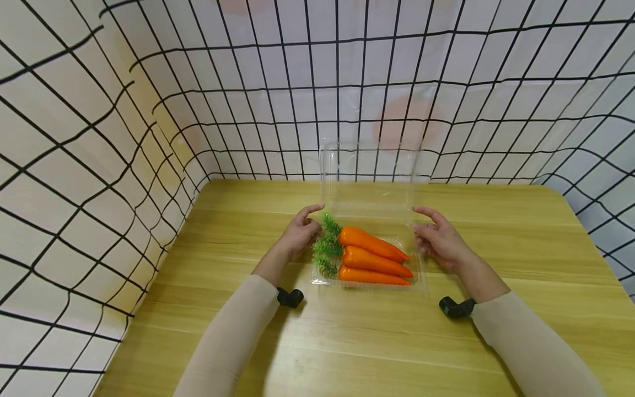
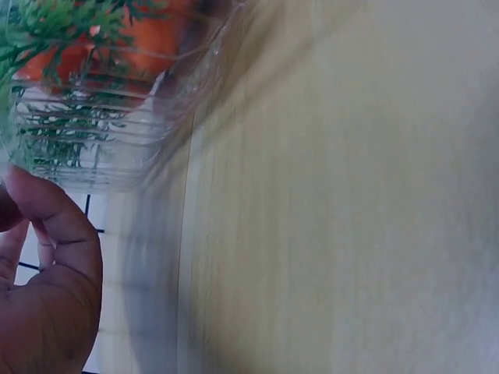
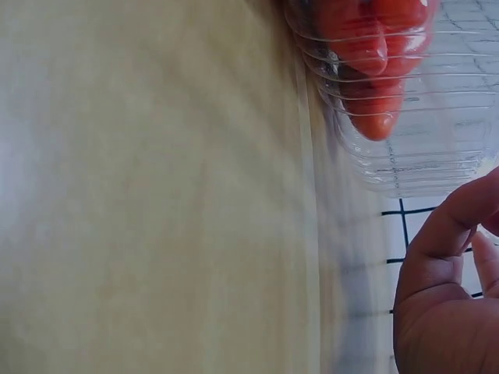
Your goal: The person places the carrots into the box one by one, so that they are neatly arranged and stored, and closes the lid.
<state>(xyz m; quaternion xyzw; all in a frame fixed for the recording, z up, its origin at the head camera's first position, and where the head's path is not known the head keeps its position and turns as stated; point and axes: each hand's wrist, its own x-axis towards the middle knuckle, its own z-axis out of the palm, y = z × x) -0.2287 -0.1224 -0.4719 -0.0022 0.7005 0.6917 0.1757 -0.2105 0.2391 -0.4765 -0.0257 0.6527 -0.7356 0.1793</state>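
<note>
A clear plastic clamshell box point(image 1: 419, 275) lies on the table with its hinged lid point(image 1: 369, 179) standing up at the back. Three orange carrots point(image 1: 374, 260) lie side by side in its base, green leafy tops point(image 1: 327, 248) to the left. My left hand point(image 1: 299, 236) is at the box's left side, index finger stretched to the lid's lower left edge. On the opposite side, my right hand point(image 1: 441, 240) points its index finger at the lid's lower right edge. Both thumbs are bent near the box walls in the wrist views; exact fingertip contact is unclear.
The box stands on a wood-grain table point(image 1: 367, 342). A white curtain with black grid lines point(image 1: 297, 105) closes off the back and sides. Dark wrist cameras point(image 1: 290, 298) sit below both hands.
</note>
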